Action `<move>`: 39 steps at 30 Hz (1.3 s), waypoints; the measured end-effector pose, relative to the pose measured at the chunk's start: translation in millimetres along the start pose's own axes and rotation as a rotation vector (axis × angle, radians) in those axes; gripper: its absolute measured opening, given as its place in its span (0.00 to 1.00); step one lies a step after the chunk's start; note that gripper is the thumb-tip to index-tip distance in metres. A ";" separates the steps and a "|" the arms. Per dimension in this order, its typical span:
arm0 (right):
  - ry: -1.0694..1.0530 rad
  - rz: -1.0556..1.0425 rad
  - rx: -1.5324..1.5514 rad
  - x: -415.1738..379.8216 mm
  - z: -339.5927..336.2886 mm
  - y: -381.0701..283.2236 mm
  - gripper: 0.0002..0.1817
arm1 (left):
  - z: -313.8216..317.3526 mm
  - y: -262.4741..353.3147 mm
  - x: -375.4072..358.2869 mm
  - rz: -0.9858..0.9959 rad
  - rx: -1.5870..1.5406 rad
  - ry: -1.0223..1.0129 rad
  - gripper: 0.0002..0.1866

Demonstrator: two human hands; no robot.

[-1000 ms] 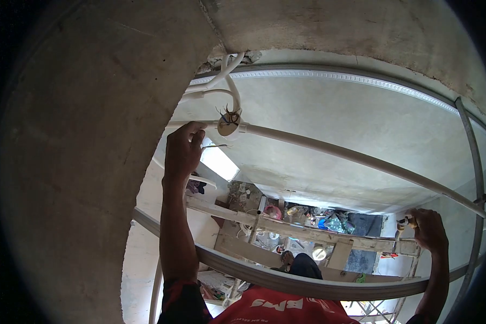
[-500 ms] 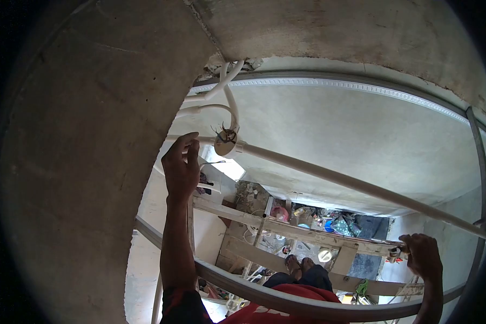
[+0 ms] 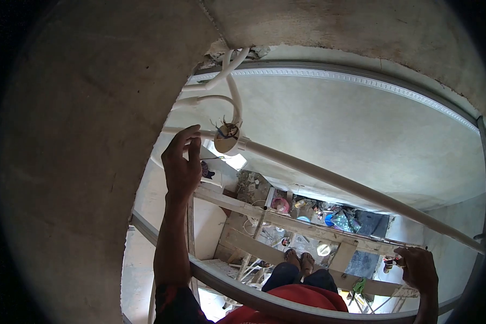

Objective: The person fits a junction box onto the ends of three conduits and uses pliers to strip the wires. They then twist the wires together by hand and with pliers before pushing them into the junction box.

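Note:
My left hand (image 3: pixel 182 162) is raised at the edge of the concrete, its fingers curled over a white conduit pipe (image 3: pixel 206 134). Just right of its fingertips is a round junction box (image 3: pixel 226 141) with loose dark wire ends (image 3: pixel 229 129) poking out. From the box a long white pipe (image 3: pixel 329 177) slants down to the right. Low on the right, my right hand (image 3: pixel 419 268) is closed around a small item (image 3: pixel 391 263) with dark, white and reddish parts; I cannot tell what it is.
A curved metal ceiling channel (image 3: pixel 221 281) crosses in front of my body. Another metal channel (image 3: pixel 329 73) runs along the far wall. My feet (image 3: pixel 299 259) stand on wooden planks (image 3: pixel 259 249), high above a cluttered floor. Bare concrete (image 3: pixel 81 162) fills the left side.
The view has shifted slightly. My right hand has moved a little left and down with its small item; my left hand stays at the pipe beside the junction box.

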State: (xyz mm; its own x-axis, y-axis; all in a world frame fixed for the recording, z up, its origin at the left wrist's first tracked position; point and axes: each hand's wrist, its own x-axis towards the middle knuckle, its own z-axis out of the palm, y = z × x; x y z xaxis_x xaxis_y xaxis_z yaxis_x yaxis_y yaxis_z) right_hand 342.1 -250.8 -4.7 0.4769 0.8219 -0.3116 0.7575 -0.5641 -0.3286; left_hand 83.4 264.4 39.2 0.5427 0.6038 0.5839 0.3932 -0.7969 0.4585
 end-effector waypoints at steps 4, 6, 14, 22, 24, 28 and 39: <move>0.023 -0.060 -0.026 1.5 2.1 3.5 0.18 | -1.0 4.0 1.1 0.098 -0.003 0.016 0.11; 0.050 -0.106 -0.065 2.4 8.5 5.1 0.19 | -1.2 5.9 -0.5 0.065 0.023 0.024 0.11; -0.049 0.003 -0.055 5.7 10.1 8.9 0.20 | 2.8 9.7 -1.0 0.171 -0.075 0.089 0.09; -0.030 0.020 -0.036 7.2 10.2 7.5 0.22 | 1.6 19.3 -2.8 0.308 -0.033 -0.040 0.26; -0.044 0.034 -0.037 8.2 10.9 6.5 0.22 | 9.1 15.8 -4.6 0.297 -0.062 -0.021 0.32; -0.062 0.002 -0.015 8.7 13.5 12.4 0.23 | 17.7 5.3 -5.4 0.202 -0.154 -0.103 0.35; -0.058 -0.002 -0.033 8.7 9.1 5.3 0.23 | 9.9 1.6 4.6 -0.073 -0.658 -0.226 0.16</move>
State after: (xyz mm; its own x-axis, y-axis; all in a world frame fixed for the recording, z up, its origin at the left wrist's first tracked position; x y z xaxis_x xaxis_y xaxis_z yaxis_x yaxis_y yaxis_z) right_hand 346.3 -247.4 -17.2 0.4496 0.8165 -0.3623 0.7730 -0.5588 -0.3002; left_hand 94.0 265.7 36.0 0.7008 0.5801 0.4152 -0.0576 -0.5341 0.8434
